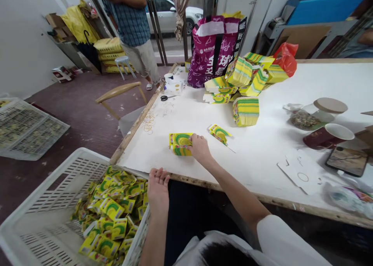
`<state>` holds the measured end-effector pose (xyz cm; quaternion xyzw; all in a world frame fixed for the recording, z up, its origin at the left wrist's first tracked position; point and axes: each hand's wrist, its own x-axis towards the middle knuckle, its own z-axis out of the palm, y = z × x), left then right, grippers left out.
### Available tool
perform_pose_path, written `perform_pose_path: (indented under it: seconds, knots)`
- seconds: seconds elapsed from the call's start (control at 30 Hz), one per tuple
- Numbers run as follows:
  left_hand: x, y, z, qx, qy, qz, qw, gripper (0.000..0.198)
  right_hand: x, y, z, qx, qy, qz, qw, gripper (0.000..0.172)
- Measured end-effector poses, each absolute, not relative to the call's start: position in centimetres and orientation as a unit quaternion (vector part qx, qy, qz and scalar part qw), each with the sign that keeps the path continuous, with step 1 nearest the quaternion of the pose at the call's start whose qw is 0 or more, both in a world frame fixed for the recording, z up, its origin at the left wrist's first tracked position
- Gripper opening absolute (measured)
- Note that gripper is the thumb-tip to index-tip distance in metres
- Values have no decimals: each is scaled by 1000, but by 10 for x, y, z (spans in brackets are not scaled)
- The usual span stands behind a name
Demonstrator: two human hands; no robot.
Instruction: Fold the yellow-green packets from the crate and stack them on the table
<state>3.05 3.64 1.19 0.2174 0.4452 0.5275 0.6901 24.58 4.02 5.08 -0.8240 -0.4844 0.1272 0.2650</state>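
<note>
My right hand (199, 148) rests on the white table (262, 153), fingers curled on the edge of a small stack of yellow-green paper packets (180, 144). Just right of it lies a single flat packet (220, 134). My left hand (158, 188) hangs open, palm up and fingers apart, over the table's front edge and the rim of a white plastic crate (55, 204) that holds several of the same packets (112, 215). It holds nothing.
Bundled packet stacks (246, 111) and a magenta bag (214, 50) sit further back. Scissors (167, 98), rubber bands (149, 122), a jar (309, 118), a cup (329, 136) and a phone (346, 161) lie about. A person (131, 25) stands by a chair (119, 93). Another crate (26, 128) lies left.
</note>
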Motion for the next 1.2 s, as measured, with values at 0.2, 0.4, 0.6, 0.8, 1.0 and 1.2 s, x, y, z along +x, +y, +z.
perform_pose_path:
  seconds: [0.2, 0.4, 0.6, 0.8, 1.0, 1.2]
  knots:
    - [51, 26, 20, 247, 337, 506, 755, 55, 211, 7, 63, -740, -537, 225, 337, 27]
    - [58, 30, 46, 223, 281, 594, 720, 49, 154, -25, 45, -492, -481, 534, 491, 44]
    - [52, 29, 30, 264, 342, 597, 676, 57, 160, -22, 48, -553, -469, 489, 484, 36]
    - [44, 22, 19, 344, 436, 550, 624, 42, 189, -17, 53, -573, -482, 406, 523, 9]
    - [13, 46, 42, 436, 369, 559, 601, 60, 217, -24, 58, -625, -631, 186, 421, 16]
    - [4, 49, 53, 697, 378, 268, 548, 80, 192, -31, 65, -530, -763, 137, 344, 22]
